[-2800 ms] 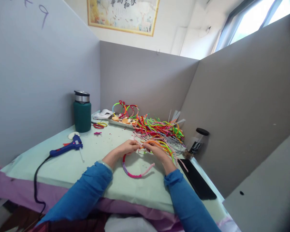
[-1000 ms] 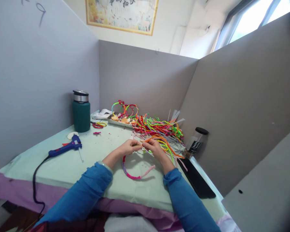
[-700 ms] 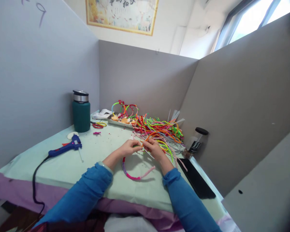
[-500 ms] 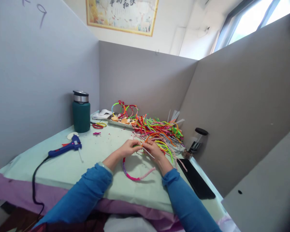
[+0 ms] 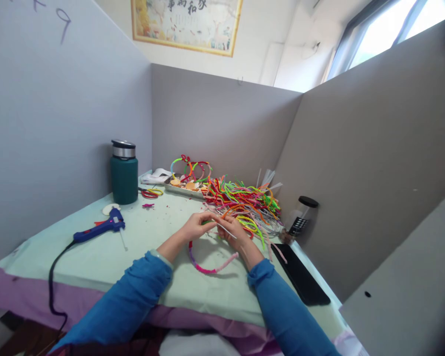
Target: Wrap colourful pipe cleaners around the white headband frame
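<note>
A curved white rod, wrapped in fuzzy pipe cleaner, runs between my two hands. Its wrapped part (image 5: 206,271) hangs below in red, purple, hot pink and pale pink, with the pale end free above the cloth. My left hand (image 5: 196,228) pinches the rod, and a bit of green shows under its fingers. The fingertips of my right hand (image 5: 235,231) meet those of the left at the wrapping, closed around the same piece. A bare white stretch of rod (image 5: 227,230) slants across the right fingers. The exact pinch point is partly hidden.
Loose pipe cleaners (image 5: 244,195) are heaped behind my hands, beside a metal tray (image 5: 185,192) with finished-looking rings. A blue glue gun (image 5: 100,229), scissors (image 5: 154,193) and a green bottle (image 5: 124,179) are left. A black phone-like slab (image 5: 302,277) and clear jar (image 5: 301,222) are right.
My left fingers have stretched over toward the right fingertips, covering the orange bit at the pinch. The hanging wrapped arc has risen slightly.
</note>
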{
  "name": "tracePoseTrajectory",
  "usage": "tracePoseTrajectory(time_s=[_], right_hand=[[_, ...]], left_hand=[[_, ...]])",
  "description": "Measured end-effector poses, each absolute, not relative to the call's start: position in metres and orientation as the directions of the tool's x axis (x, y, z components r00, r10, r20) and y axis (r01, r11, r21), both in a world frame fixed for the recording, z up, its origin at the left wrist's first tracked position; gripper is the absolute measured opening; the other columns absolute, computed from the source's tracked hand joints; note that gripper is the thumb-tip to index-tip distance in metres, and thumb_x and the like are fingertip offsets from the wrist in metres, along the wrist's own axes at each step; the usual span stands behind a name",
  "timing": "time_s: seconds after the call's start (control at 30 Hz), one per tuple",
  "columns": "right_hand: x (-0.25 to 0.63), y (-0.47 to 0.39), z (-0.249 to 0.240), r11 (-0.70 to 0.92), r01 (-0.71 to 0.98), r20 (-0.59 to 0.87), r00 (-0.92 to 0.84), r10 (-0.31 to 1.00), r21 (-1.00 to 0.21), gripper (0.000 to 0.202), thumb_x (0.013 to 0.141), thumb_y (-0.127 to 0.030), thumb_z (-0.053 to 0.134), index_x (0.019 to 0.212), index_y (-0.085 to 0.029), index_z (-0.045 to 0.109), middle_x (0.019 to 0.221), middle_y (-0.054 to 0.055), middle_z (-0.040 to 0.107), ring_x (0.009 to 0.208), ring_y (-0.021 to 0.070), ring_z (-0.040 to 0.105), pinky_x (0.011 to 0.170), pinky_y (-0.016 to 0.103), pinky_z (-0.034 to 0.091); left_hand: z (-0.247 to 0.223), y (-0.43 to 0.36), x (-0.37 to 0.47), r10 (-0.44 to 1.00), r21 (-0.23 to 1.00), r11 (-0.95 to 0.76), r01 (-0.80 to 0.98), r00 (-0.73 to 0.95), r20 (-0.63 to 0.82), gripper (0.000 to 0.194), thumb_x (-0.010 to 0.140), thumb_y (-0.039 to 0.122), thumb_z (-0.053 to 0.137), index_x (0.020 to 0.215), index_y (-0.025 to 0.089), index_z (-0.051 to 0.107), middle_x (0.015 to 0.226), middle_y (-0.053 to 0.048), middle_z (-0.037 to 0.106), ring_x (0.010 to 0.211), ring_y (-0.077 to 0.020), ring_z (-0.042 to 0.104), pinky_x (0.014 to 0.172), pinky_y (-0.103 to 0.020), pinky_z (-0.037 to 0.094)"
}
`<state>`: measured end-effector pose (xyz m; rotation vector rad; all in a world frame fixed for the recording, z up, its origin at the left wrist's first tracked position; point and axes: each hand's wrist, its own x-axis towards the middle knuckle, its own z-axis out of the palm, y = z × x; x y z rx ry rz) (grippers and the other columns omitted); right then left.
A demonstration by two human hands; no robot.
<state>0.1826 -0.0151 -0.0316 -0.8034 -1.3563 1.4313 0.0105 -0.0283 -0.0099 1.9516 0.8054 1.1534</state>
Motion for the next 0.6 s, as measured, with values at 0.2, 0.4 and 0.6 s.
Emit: tracePoseTrajectory(time_s=[0.2, 0.4, 0.6], right_hand=[[0.181, -0.014, -0.033, 0.099, -0.188, 0.158, -0.333, 0.930, -0.977, 0.039, 0.060, -0.050, 0.077, 0.064, -0.019, 0.054, 0.047, -0.007, 0.043, 0.041, 0.0073, 0.034, 0.042, 0.023, 0.025], [0.182, -0.025, -0.023, 0.212, -0.053, 0.217, -0.368, 0.904, -0.976, 0.034, 0.067, -0.049, 0.072, 0.063, -0.018, 0.061, 0.051, -0.003, 0.048, 0.047, 0.0094, 0.037, 0.045, 0.025, 0.026], [0.184, -0.031, -0.015, 0.398, 0.137, 0.353, -0.267, 0.897, -0.907, 0.025, 0.074, -0.042, 0.066, 0.062, -0.020, 0.067, 0.055, 0.001, 0.056, 0.052, 0.0136, 0.046, 0.051, 0.028, 0.036]], left_hand=[[-0.006, -0.029, 0.011, 0.883, 0.906, -0.410, 0.105, 0.296, 0.365, 0.033, 0.073, 0.044, 0.064, 0.083, 0.012, 0.064, 0.056, 0.004, 0.049, 0.051, -0.0083, 0.041, 0.050, -0.021, 0.031], [-0.006, -0.026, 0.010, 0.947, 0.964, -0.266, 0.024, 0.191, 0.257, 0.039, 0.067, 0.051, 0.067, 0.077, 0.013, 0.059, 0.049, 0.008, 0.039, 0.041, -0.0041, 0.028, 0.042, -0.020, 0.020], [-0.001, -0.026, 0.009, 0.978, 0.988, -0.156, -0.013, 0.136, 0.156, 0.038, 0.064, 0.049, 0.070, 0.072, 0.015, 0.055, 0.047, 0.010, 0.034, 0.037, -0.0030, 0.024, 0.039, -0.020, 0.016]])
